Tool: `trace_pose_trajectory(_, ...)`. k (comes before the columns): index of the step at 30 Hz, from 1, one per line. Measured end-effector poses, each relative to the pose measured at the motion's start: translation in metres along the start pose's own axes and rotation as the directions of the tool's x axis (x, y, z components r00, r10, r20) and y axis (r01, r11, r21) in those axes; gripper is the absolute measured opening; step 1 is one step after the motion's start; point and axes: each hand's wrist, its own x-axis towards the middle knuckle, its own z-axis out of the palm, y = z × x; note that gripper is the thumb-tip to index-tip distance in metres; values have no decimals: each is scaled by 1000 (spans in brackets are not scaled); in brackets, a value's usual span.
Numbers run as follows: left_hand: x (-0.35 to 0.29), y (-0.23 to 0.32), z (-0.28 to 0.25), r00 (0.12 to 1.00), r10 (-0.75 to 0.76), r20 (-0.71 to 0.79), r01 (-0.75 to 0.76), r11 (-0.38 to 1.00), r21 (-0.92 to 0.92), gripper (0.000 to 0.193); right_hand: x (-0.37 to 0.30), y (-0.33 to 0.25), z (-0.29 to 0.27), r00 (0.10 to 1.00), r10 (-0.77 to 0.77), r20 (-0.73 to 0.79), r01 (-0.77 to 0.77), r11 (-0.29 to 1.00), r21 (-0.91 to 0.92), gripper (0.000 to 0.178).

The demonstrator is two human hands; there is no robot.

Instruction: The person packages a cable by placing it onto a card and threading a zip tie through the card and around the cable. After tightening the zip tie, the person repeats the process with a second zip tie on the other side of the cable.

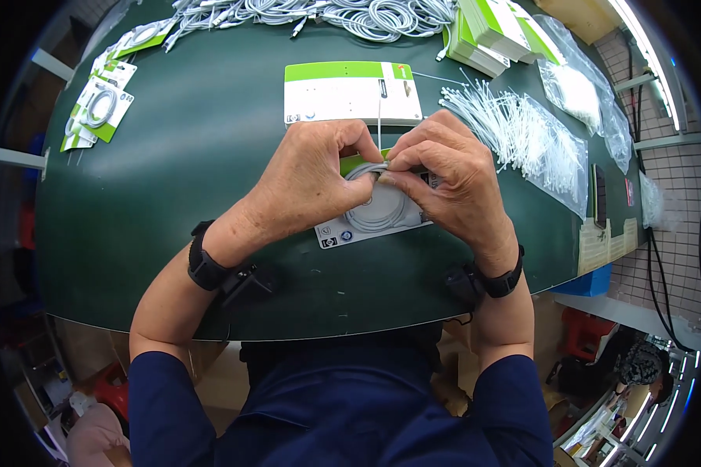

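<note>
A coiled light-grey cable (375,219) lies on a white and green backing card (336,236) in front of me. At the coil's far side a thin white cable tie (379,128) sticks up between my hands. My left hand (313,166) curls its thumb and forefinger about the coil's upper left. My right hand (453,167) pinches with thumb and fingertips where the tie meets the coil; the exact grip is partly hidden. Both hands cover parts of the card. Just beyond them lies a stack of flat cards (350,89).
Loose cable ties (502,128) spill from a clear bag at the right. Bundled cables (382,19) lie along the far edge, beside stacked green and white cards (491,35). Carded cables (101,105) sit at far left. A phone (599,194) lies near the right edge.
</note>
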Motion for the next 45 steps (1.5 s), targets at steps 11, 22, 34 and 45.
trace_pose_trajectory(11,-1,-3,8,992,-87,91,88,996,-8,12,-2,5,1,947,316,50,-319,919,233,14)
trace_pose_trajectory(22,-4,-5,14,993,-82,87,85,996,-31,13,0,1,2,915,367,168,-400,883,245,14)
trace_pose_trajectory(34,-5,-8,12,979,-175,103,185,979,-88,14,-2,1,12,930,350,117,-367,909,196,12)
trace_pose_trajectory(45,1,-12,9,945,-286,158,314,929,-194,13,-4,4,26,988,138,-75,-139,990,-1,12)
